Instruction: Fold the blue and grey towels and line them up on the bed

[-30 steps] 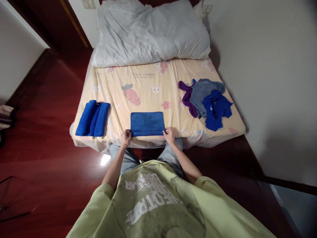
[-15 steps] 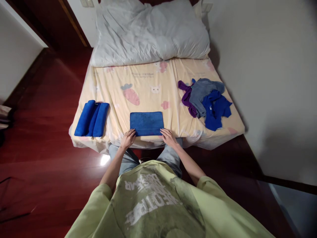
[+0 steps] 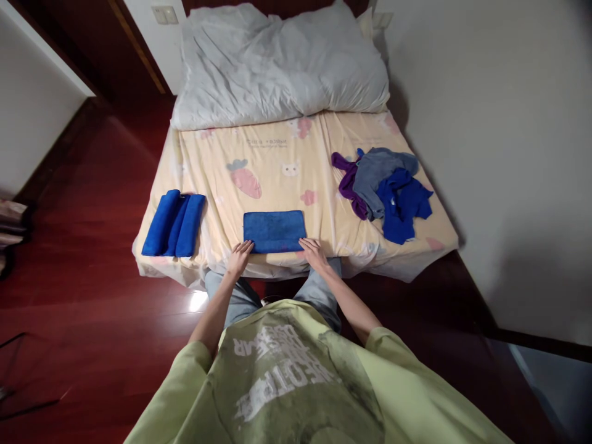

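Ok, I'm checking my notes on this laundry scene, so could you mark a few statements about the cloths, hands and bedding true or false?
1. The left hand and right hand both touch the flat blue cloth. True.
2. The crumpled pile is all purple. False: it also has grey-blue and bright blue cloth.
3. The blue bundle lies left of the flat blue cloth. True.
4. The pale duvet hangs over the near edge. False: it lies at the far end.

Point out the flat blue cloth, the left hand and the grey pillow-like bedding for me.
Flat blue cloth (image 3: 274,229): head view, on the middle of its upper face.
Left hand (image 3: 238,258): head view, on the back of the hand.
Grey bedding (image 3: 282,71): head view, on its crumpled middle.
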A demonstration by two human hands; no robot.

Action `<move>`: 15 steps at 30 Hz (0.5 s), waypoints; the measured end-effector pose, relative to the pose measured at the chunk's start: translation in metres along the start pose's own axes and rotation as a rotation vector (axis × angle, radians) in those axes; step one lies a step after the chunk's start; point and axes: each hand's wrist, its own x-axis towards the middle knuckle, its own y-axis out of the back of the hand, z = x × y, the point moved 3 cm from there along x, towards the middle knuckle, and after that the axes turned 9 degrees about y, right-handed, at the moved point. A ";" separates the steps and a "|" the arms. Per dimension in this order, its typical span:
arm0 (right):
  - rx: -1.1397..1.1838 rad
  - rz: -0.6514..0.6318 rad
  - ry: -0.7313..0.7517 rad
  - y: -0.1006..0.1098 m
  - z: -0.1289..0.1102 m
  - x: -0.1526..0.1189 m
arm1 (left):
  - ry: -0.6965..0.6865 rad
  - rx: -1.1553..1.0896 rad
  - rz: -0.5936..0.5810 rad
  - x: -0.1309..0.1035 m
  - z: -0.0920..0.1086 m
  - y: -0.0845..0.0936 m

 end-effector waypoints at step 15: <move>0.424 0.212 -0.312 -0.005 0.018 -0.010 | 0.394 -0.508 0.101 -0.012 -0.017 -0.006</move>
